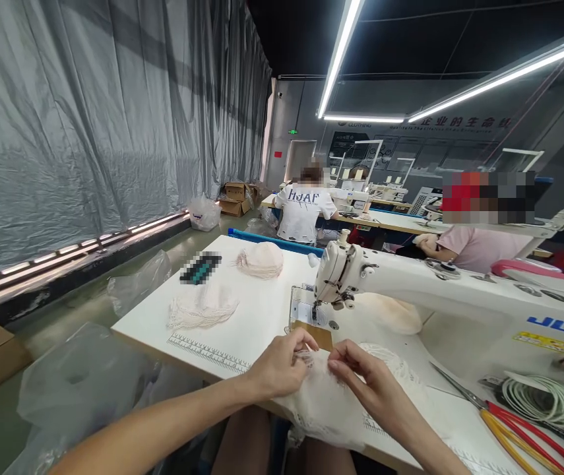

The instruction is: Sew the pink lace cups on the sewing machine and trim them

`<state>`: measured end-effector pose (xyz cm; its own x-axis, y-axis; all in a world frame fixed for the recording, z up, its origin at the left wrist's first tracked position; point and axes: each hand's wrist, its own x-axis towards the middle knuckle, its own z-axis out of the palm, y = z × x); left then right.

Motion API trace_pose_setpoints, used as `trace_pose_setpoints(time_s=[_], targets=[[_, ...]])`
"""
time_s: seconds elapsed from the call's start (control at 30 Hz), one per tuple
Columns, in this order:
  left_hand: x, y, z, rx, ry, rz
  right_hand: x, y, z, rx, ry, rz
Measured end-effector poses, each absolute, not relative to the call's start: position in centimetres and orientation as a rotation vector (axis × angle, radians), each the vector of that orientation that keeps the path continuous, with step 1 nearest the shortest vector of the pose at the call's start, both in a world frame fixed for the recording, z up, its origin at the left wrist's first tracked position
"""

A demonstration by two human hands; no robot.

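A pale, thin piece of lace-edged fabric (317,402) hangs over the front edge of the sewing table, between my two hands. My left hand (282,366) pinches its upper left part, fingers closed. On the other side my right hand (361,373) grips the upper right part between thumb and fingers. Both hands are just in front of the sewing machine's needle area (314,313), apart from the presser foot. More pale lace pieces (390,359) lie behind my right hand.
Stacked pale fabric pieces (260,260) and a second pile (202,307) lie on the table's left side. Scissors (470,392) and a coil of pale cord (543,399) sit at right, under the white machine arm (460,290). Co-workers sit ahead at other machines.
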<state>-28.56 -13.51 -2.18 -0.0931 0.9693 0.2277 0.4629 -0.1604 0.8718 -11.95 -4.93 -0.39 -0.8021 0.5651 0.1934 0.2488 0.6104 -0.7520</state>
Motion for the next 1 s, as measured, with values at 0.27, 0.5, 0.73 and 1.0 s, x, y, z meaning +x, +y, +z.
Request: trace_pose_setpoints(time_s=[0.27,0.5,0.73,1.0], targets=[[-28.8,-16.7,-0.7,1.528,1.445,1.255,-12.2,-6.6,0.6,-0.642,-2.462,1.08],[-29.0,-17.2,-0.6,1.46,1.47,1.245,-12.3,-7.3,0.9,-0.567,-2.48,1.169],[-29.5,-15.4,-1.3,1.284,1.364,1.05,-12.7,-5.7,-0.7,-0.537,-2.397,1.277],[-29.1,-12.3,-2.8,1.13,1.362,1.15,-12.5,-3.2,-2.2,-0.551,-2.361,1.274]])
